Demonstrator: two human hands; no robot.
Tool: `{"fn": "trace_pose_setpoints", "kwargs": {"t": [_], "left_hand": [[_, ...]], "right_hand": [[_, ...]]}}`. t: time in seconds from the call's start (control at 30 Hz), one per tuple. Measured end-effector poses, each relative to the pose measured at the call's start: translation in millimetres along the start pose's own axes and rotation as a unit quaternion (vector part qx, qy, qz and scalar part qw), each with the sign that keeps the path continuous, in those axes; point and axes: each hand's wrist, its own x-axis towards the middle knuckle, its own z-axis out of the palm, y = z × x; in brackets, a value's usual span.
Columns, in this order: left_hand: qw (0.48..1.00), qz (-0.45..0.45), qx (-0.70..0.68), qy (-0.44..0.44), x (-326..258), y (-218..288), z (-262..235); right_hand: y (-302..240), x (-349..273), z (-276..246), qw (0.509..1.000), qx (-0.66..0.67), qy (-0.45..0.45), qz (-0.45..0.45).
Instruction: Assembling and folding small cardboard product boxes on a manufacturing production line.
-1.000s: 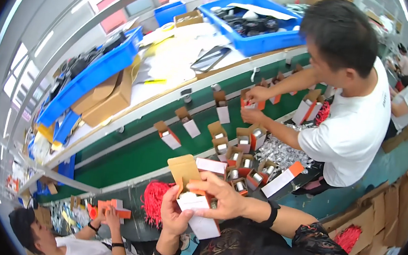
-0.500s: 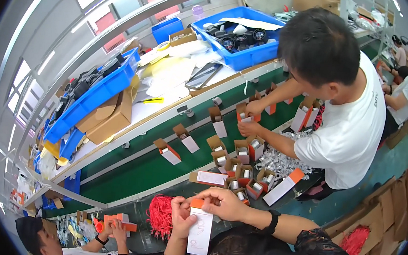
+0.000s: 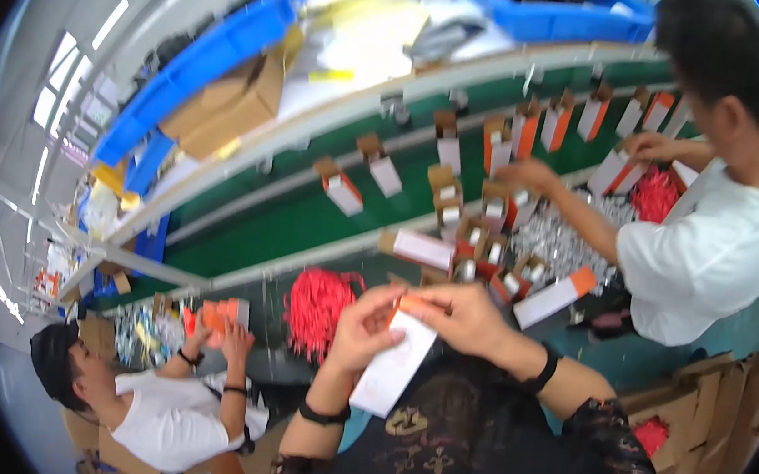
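In front of my chest I hold a slim white carton [image 3: 394, 371] with an orange end, tilted with its lower end toward the left. My left hand [image 3: 365, 329] grips its left side near the top, thumb across the face. The fingers of my right hand [image 3: 467, 320] close on the orange end from the right. Just beyond my left hand lies a bundle of pinkish-red cords [image 3: 319, 309]. Past my right hand, several opened cartons [image 3: 491, 248] stand grouped with white items in them. A closed white carton [image 3: 424, 249] lies on its side by them.
A green conveyor [image 3: 290, 215] carries spaced, opened cartons. Across to the right, a co-worker [image 3: 717, 242] reaches over a heap of silvery pieces [image 3: 568, 228]. Another co-worker [image 3: 171, 413] at the left holds orange boxes [image 3: 224, 318]. Blue bins [image 3: 204, 69] sit on the shelf above.
The view has shifted, and the carton in my hands now leans with its lower end leftward. The right co-worker's hands have moved apart, one toward the red cords.
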Motion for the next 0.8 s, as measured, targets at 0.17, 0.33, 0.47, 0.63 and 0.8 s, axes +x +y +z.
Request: {"fn": "trace_pose_setpoints", "kwargs": {"t": [0.17, 0.33, 0.47, 0.63, 0.8], "left_hand": [[0.999, -0.019, -0.021, 0.014, 6.5, -0.5, 2.2], [0.999, -0.036, 0.027, 0.001, -2.5, 1.9, 1.9], [0.999, -0.035, 0.005, 0.002, -6.0, 2.3, 2.5], [1.000, -0.015, 0.011, 0.006, -5.5, 5.0, 2.2], [0.999, -0.024, 0.018, 0.014, -7.3, 11.8, 3.0]], "right_hand": [[-9.2, 3.0, -13.3, 0.997, -0.072, -0.024, -0.029], [-4.6, -8.2, -13.1, 0.996, -0.067, -0.026, -0.054], [-8.8, -18.2, -10.4, 0.994, -0.074, -0.050, -0.058], [-4.5, -17.5, -2.7, 0.997, -0.020, -0.050, -0.054], [-2.0, -13.5, 5.5, 0.999, 0.028, -0.036, 0.002]]}}
